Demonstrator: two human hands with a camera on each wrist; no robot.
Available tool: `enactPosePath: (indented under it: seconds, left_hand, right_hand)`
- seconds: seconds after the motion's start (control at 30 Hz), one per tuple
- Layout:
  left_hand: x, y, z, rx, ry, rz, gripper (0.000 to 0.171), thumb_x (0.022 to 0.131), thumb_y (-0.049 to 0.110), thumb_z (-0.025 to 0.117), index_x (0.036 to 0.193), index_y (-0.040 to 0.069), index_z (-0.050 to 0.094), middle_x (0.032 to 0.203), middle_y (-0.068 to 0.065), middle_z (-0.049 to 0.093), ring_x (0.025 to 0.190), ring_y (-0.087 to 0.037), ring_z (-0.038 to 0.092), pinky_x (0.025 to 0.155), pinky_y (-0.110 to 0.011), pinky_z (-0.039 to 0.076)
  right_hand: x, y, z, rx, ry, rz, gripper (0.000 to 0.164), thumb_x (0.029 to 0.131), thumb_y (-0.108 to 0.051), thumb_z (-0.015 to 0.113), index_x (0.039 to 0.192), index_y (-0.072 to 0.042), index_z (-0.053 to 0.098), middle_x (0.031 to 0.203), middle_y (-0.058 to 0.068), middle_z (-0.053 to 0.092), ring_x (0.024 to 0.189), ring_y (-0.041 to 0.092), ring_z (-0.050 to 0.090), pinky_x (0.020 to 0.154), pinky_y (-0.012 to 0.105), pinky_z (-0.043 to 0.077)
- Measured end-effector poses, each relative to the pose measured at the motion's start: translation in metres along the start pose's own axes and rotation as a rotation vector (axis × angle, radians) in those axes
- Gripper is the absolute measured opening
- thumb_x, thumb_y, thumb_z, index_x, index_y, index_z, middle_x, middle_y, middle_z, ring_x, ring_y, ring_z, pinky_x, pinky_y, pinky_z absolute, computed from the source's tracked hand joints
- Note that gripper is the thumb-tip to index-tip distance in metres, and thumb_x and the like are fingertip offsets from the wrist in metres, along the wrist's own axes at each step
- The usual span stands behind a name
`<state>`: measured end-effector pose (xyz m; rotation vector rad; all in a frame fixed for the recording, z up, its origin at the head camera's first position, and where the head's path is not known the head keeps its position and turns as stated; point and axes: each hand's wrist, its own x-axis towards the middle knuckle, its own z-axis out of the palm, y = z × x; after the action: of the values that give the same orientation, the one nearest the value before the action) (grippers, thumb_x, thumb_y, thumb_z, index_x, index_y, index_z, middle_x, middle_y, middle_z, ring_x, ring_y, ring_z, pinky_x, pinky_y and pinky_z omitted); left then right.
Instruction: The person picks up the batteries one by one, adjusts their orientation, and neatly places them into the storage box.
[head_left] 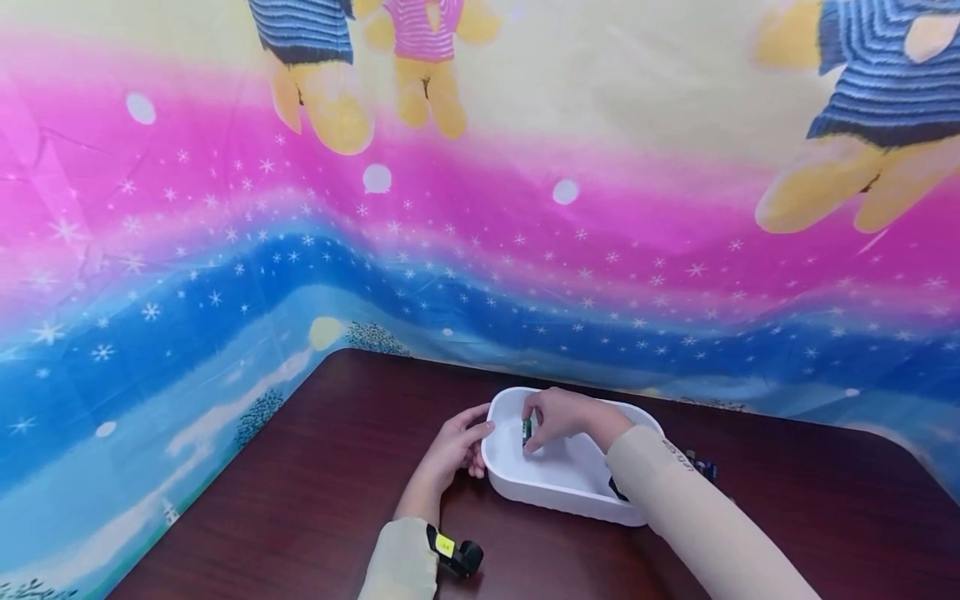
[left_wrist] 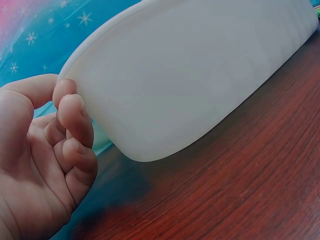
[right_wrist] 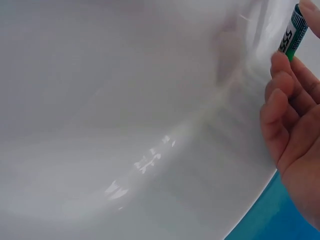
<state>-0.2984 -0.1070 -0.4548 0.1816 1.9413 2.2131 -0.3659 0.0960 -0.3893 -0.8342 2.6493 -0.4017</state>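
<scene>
A white plastic tub (head_left: 555, 496) with rounded corners stands on the table. My left hand (head_left: 452, 446) grips its left end, thumb at the rim; in the left wrist view the fingers (left_wrist: 75, 112) are curled against the tub's outer wall (left_wrist: 185, 80). Inside the tub's left part, my right hand (head_left: 561, 414) pinches a small green and black battery (head_left: 527, 431) between thumb and fingers. The right wrist view shows that battery (right_wrist: 294, 32) held end to end, with white marks on its side, above the tub's smooth white inside (right_wrist: 100, 100).
The tub rests on a dark red-brown wooden table (head_left: 337, 467). Several small dark objects (head_left: 703, 467) lie right of the tub, partly hidden by the right sleeve (head_left: 697, 508). A printed cloth (head_left: 480, 250) hangs behind the table. A black wrist camera (head_left: 459, 557) is on the left sleeve.
</scene>
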Motion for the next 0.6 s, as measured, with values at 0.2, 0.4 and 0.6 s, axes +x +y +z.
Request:
enactPosePath:
  seconds: [0.2,0.4,0.6]
  left_hand:
    - [-0.012,0.016,0.005,0.01,-0.027,0.004,0.05,0.094,0.017,0.052,0.139,0.001,0.037,0.05,-0.003,0.048,0.037,-0.01,0.048,0.039,-0.022,0.044]
    - [-0.011,0.014,0.004,0.0,-0.029,0.012,0.05,0.094,0.017,0.052,0.139,0.001,0.038,0.05,-0.002,0.048,0.037,-0.009,0.047,0.038,-0.022,0.043]
    - [0.002,-0.002,0.0,-0.006,-0.017,0.006,0.051,0.093,0.022,0.055,0.139,0.007,0.039,0.049,-0.002,0.048,0.035,-0.009,0.047,0.036,-0.022,0.042]
  right_hand:
    - [0.007,-0.002,0.009,-0.106,0.026,-0.004,0.043,0.068,-0.046,0.077,0.098,-0.02,0.06,0.072,-0.002,0.054,0.065,0.013,0.05,0.06,0.03,0.043]
    - [0.012,-0.006,0.014,-0.164,0.035,-0.024,0.047,0.07,-0.049,0.075,0.102,-0.019,0.061,0.072,-0.004,0.053,0.063,0.012,0.048,0.059,0.029,0.042]
    - [0.012,-0.007,0.015,-0.208,0.049,-0.03,0.048,0.07,-0.052,0.073,0.103,-0.018,0.061,0.068,-0.005,0.051,0.062,0.011,0.046,0.058,0.029,0.04]
